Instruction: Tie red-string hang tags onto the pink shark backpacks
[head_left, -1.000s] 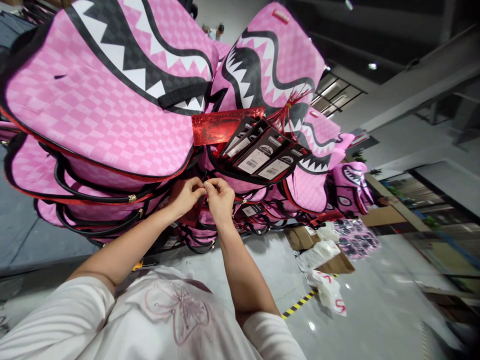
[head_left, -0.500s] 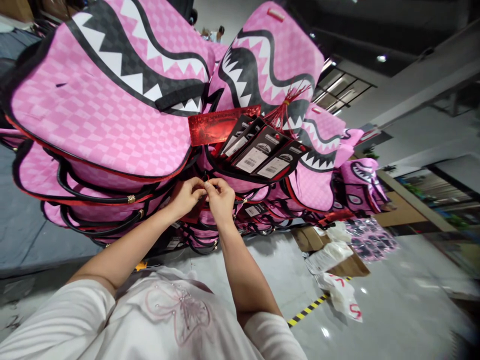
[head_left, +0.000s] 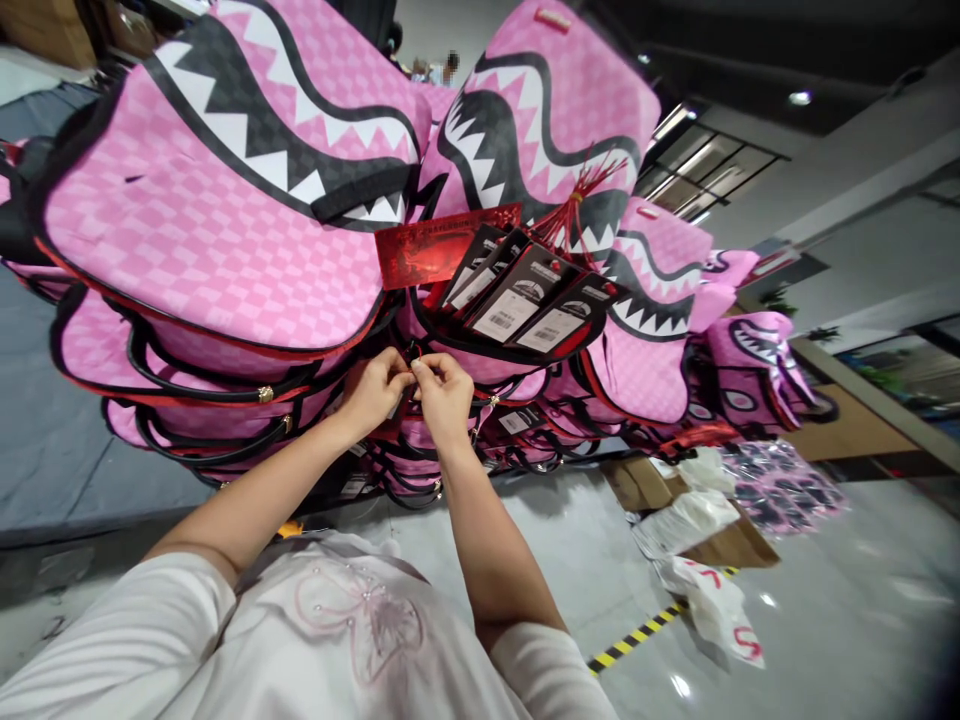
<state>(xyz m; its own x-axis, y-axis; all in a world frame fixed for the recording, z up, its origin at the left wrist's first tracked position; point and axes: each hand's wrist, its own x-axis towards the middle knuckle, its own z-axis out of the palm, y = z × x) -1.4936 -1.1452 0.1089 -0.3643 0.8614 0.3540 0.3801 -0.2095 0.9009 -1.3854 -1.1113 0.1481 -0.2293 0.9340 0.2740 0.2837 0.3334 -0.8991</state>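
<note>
White plastic bags (head_left: 686, 522) on the floor sit farther right as the view turns, while the hands barely shift, so the fingerwork stays at one spot. At left, a pink bag (head_left: 225, 265) tops a stack; near its lower edge the left hand (head_left: 373, 392) pinches, fingertips almost meeting the pinching right hand (head_left: 447, 395) around a small item, too hidden to identify. Just above right, black tags (head_left: 511, 305) lie against another pink bag (head_left: 562, 110).
</note>
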